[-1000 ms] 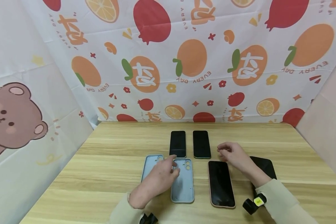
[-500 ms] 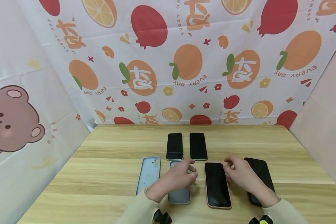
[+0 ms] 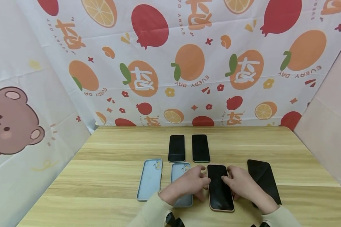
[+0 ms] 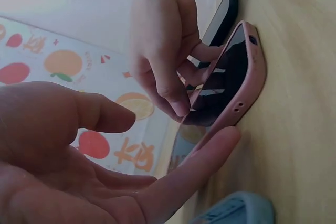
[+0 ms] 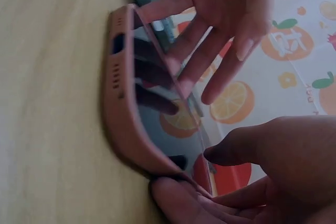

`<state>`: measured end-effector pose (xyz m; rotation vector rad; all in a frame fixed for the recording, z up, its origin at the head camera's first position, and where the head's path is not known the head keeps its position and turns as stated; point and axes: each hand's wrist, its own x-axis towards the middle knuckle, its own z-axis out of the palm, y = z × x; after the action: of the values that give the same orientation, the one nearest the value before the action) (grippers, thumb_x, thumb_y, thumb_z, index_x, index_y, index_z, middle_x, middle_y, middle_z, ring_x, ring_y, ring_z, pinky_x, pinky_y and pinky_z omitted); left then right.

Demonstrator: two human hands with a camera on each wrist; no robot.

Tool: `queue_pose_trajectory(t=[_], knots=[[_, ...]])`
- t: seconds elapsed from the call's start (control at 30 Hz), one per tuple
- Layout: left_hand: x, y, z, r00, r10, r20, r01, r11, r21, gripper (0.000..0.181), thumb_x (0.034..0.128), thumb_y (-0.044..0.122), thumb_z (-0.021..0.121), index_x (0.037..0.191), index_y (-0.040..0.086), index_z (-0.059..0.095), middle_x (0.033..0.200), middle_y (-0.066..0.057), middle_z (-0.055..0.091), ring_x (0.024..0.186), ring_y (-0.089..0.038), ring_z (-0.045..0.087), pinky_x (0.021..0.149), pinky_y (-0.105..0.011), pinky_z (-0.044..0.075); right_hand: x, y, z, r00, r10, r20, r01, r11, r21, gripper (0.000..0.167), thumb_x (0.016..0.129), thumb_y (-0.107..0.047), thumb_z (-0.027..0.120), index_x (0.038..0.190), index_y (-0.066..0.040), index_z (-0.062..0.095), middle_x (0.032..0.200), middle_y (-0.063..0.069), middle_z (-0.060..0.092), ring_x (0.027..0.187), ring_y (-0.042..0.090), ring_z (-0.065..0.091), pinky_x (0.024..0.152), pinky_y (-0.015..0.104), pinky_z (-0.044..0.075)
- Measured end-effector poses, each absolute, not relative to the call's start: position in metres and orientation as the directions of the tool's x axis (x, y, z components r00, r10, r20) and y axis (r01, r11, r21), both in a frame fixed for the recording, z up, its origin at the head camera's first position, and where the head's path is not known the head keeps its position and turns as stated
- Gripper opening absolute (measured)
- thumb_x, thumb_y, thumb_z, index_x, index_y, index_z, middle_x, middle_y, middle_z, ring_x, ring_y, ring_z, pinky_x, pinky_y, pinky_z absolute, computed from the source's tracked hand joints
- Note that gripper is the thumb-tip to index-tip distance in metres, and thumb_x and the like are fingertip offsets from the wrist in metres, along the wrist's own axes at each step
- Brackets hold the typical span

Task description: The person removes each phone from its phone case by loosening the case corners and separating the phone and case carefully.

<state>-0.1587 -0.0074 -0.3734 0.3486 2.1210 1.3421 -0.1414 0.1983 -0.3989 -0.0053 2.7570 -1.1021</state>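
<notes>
A black-screened phone in a pink case point(image 3: 220, 198) lies face up on the table. My left hand point(image 3: 187, 182) is at its left side, with extended fingers along the case edge and the thumb apart from it in the left wrist view. My right hand point(image 3: 241, 182) holds the right edge, its thumb over the screen and its fingers at the side of the pink case point(image 5: 126, 124). Beneath my left forearm and hand, a light blue phone case point(image 3: 183, 200) is partly covered. Another light blue case point(image 3: 149, 181) lies to the left.
Two black-screened phones point(image 3: 176, 148) lie side by side farther back. A dark, flat phone-shaped thing point(image 3: 265, 175) is to the right, partly behind my right arm. The wooden table point(image 3: 102, 176) ends at a fruit-print cloth point(image 3: 190, 104).
My left hand has moved right, from over the blue cases to the pink-cased phone. My right hand has come down and closed in on the phone's right edge.
</notes>
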Motion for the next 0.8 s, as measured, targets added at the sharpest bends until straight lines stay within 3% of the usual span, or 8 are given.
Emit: queue_pose_trajectory(t=[0.1, 0.23, 0.4, 0.6, 0.8], knots=[[-0.158, -0.008, -0.376, -0.787, 0.512, -0.344, -0.128, 0.410, 0.903, 0.056, 0.0979, 0.017, 0.058, 0.147, 0.001, 0.035, 0.114, -0.010, 0.067, 0.069, -0.032, 0.072, 0.085, -0.041, 0.058, -0.141, 0.195, -0.398, -0.989, -0.059, -0.139, 0.046, 0.758, -0.651, 0.022, 0.093, -0.016, 0.066, 0.106, 0.001, 0.059, 0.052, 0.005, 0.054, 0.033, 0.014, 0.053, 0.042, 0.029, 0.046], [-0.158, -0.006, -0.378, -0.804, 0.505, -0.314, -0.121, 0.378, 0.918, 0.055, 0.0967, 0.015, 0.059, 0.146, 0.000, 0.038, 0.113, -0.009, 0.065, 0.080, -0.029, 0.070, 0.081, -0.041, 0.058, -0.141, 0.195, -0.396, -0.986, -0.051, -0.157, 0.063, 0.763, -0.643, 0.020, 0.091, -0.018, 0.070, 0.097, -0.004, 0.057, 0.056, 0.007, 0.054, 0.035, 0.015, 0.054, 0.042, 0.029, 0.045], [-0.160, -0.005, -0.381, -0.815, 0.503, -0.288, -0.137, 0.316, 0.939, 0.056, 0.0964, 0.010, 0.058, 0.147, -0.001, 0.037, 0.108, -0.009, 0.064, 0.093, -0.021, 0.067, 0.084, -0.037, 0.057, -0.142, 0.198, -0.395, -0.981, -0.072, -0.183, 0.074, 0.725, -0.685, 0.031, 0.092, -0.024, 0.070, 0.109, -0.001, 0.057, 0.060, 0.007, 0.055, 0.037, 0.017, 0.055, 0.042, 0.029, 0.046], [-0.164, -0.004, -0.384, -0.753, 0.603, -0.265, -0.234, 0.131, 0.963, 0.046, 0.0990, 0.005, 0.054, 0.144, 0.001, 0.044, 0.111, -0.015, 0.069, 0.095, -0.027, 0.072, 0.079, -0.037, 0.061, -0.143, 0.204, -0.400, -0.977, -0.138, -0.161, 0.039, 0.630, -0.776, 0.054, 0.094, -0.033, 0.068, 0.127, 0.006, 0.051, 0.065, 0.007, 0.055, 0.039, 0.019, 0.057, 0.042, 0.033, 0.050], [-0.165, -0.001, -0.386, -0.750, 0.621, -0.226, -0.215, 0.094, 0.972, 0.044, 0.0972, 0.002, 0.056, 0.141, 0.007, 0.050, 0.112, -0.018, 0.064, 0.093, -0.028, 0.071, 0.072, -0.040, 0.062, -0.143, 0.204, -0.401, -0.973, -0.156, -0.172, 0.062, 0.538, -0.840, 0.060, 0.095, -0.038, 0.066, 0.131, 0.005, 0.046, 0.072, 0.009, 0.057, 0.041, 0.019, 0.058, 0.043, 0.036, 0.053]])
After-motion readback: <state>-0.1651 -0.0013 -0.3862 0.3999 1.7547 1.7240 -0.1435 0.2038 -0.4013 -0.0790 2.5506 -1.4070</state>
